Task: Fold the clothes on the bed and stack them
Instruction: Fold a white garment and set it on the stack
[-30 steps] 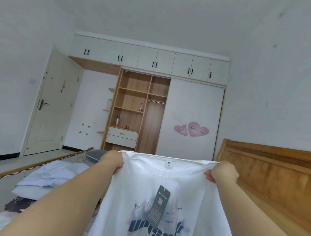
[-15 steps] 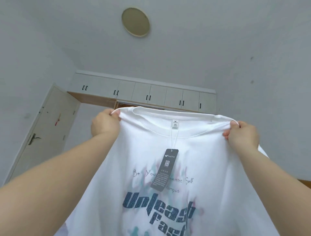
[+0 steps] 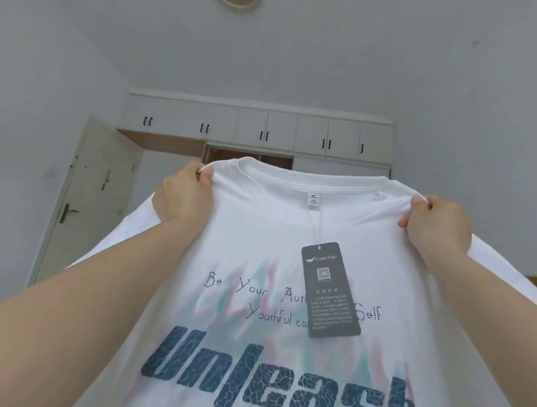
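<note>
Head view: white T-shirt (image 3: 261, 290) is gripped at both shoulders by left hand (image 3: 183, 197) and right hand (image 3: 436, 229), body hanging below.

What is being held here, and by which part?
A white T-shirt, held up by its shoulders: the left hand grips the left shoulder seam beside the collar, the right hand the right one.

A row of white upper cabinets with black handles (image 3: 261, 127) is seen beyond the grip, above it. A closed cream door with a dark lever handle (image 3: 84, 200) stands left of the grip. A round ceiling lamp (image 3: 239, 3) is cut off far overhead.
</note>
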